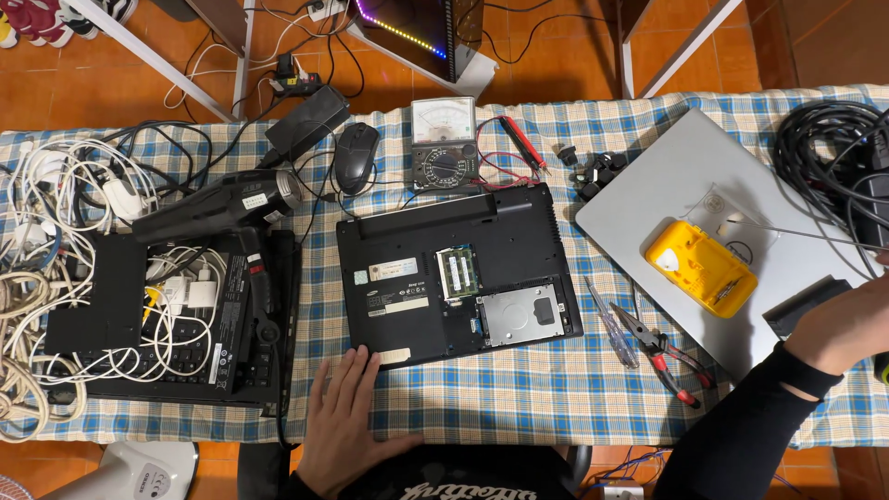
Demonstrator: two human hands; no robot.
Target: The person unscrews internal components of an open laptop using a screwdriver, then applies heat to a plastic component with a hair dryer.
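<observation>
A black laptop (435, 236) lies bottom-up in the middle of the checked tablecloth, its cover panel off, with memory sticks (455, 273) and a silver hard drive (524, 313) exposed. My left hand (341, 417) rests flat on the cloth at the laptop's near left corner, fingers spread, holding nothing. My right hand (847, 324) reaches to the far right edge of the view next to a black flat panel (804, 306); its fingers are cut off by the frame. A screwdriver (609, 321) and red-handled pliers (665, 354) lie right of the laptop.
A closed silver laptop (667, 181) carries a yellow case (702, 267). An analogue multimeter (444, 143) with probes, a mouse (355, 156), a black heat gun (218, 204), a second black laptop (176, 319) under white cables, and coiled black cable (829, 148) crowd the table.
</observation>
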